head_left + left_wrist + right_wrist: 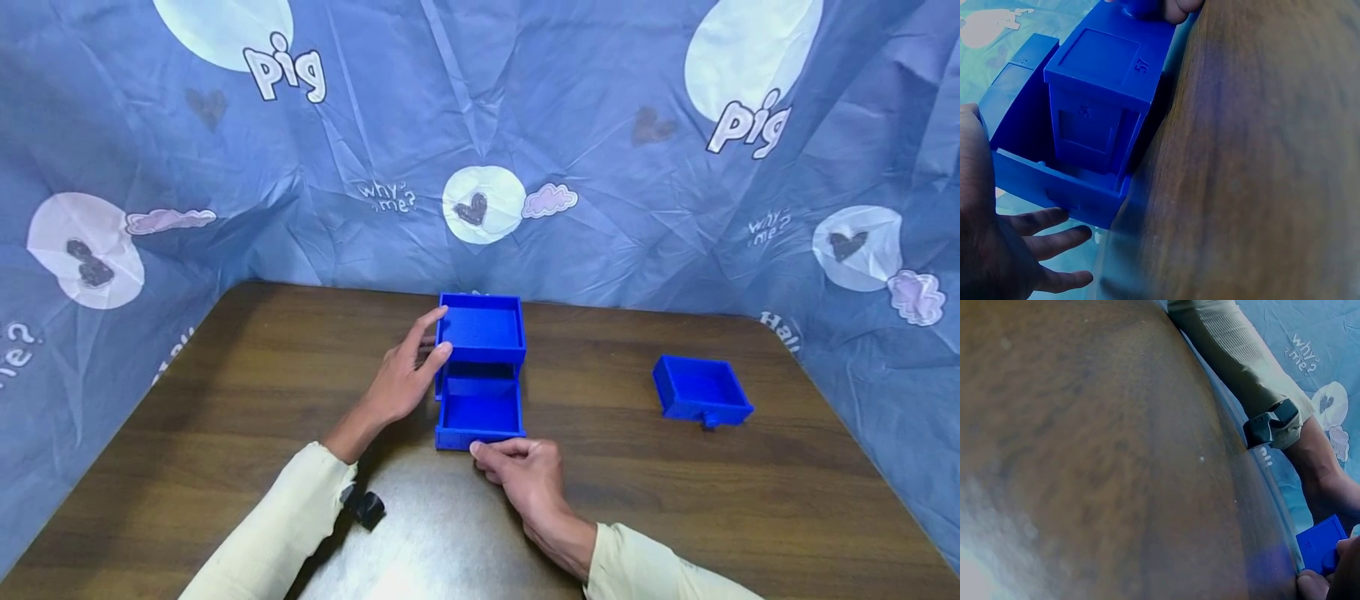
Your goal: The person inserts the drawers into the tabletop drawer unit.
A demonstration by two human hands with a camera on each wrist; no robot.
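A small blue cabinet (483, 327) with a shallow tray-like top stands on the table. Its lower drawer (480, 408) sticks well out of the front. My left hand (405, 375) lies against the cabinet's left side, thumb and forefinger at the top rim. In the left wrist view, the other fingers (1063, 244) of that hand are straight and spread beside the cabinet wall. My right hand (528, 479) pinches the knob (1140, 7) on the drawer front. The right wrist view shows only part of this hand, at the drawer front (1322, 545).
A second blue drawer (701, 392) with a knob sits apart on the right of the wooden table (600, 500). Behind the table and along its sides hangs a blue printed cloth (607, 267). A black wrist camera (366, 507) is strapped on the left sleeve.
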